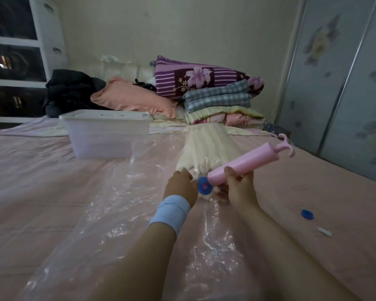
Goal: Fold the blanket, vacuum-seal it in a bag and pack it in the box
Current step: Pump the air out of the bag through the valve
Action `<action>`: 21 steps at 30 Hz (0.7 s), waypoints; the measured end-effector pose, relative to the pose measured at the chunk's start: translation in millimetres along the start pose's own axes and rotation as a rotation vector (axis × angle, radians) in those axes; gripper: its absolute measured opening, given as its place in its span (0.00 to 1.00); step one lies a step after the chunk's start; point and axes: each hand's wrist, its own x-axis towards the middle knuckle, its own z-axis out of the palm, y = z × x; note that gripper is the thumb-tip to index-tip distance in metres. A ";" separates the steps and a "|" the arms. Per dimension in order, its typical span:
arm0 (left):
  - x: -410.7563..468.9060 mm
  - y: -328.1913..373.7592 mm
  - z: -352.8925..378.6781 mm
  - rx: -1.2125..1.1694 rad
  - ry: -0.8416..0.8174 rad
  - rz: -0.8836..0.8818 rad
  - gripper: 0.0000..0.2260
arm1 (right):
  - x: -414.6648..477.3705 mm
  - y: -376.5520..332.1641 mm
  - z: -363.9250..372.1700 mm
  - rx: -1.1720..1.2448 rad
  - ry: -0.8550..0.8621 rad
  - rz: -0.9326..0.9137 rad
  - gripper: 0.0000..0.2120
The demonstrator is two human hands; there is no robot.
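A person's right hand [239, 184] is gripping a pink hand pump [248, 164], its tip meeting the blue valve [205, 186] of a clear vacuum bag [117, 192] that is lying on a pink bed [30, 181]. The left hand [180, 185], wearing a blue wristband [172, 211], is resting just beside the valve. A cream blanket [206, 151] is lying inside the bag, while a lidded clear box [105, 133] is sitting behind it and a blue cap [307, 214] is lying to the right.

We can't identify small white object [324, 231], lower right. Fingertips of left hand [179, 185] hidden from us. Drawer unit [20, 51] cut off, upper left.
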 end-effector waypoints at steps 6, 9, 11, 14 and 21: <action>11.2 -4.2 3.2 -0.092 -0.108 -0.064 0.08 | 10.6 13.1 8.2 0.084 0.026 0.080 0.23; 14.1 -3.9 -0.9 -0.184 -0.102 -0.075 0.05 | 11.5 17.5 12.7 0.126 0.023 0.098 0.23; 15.7 -3.4 -4.0 -0.231 -0.102 -0.091 0.04 | 10.6 16.6 12.7 0.142 0.006 0.094 0.23; 17.1 -2.1 -9.4 -0.381 -0.089 -0.162 0.04 | 9.8 9.1 6.9 0.137 -0.008 0.062 0.20; 18.1 5.0 -17.4 -0.589 -0.068 -0.302 0.04 | 2.7 0.0 -3.2 0.079 -0.164 -0.045 0.24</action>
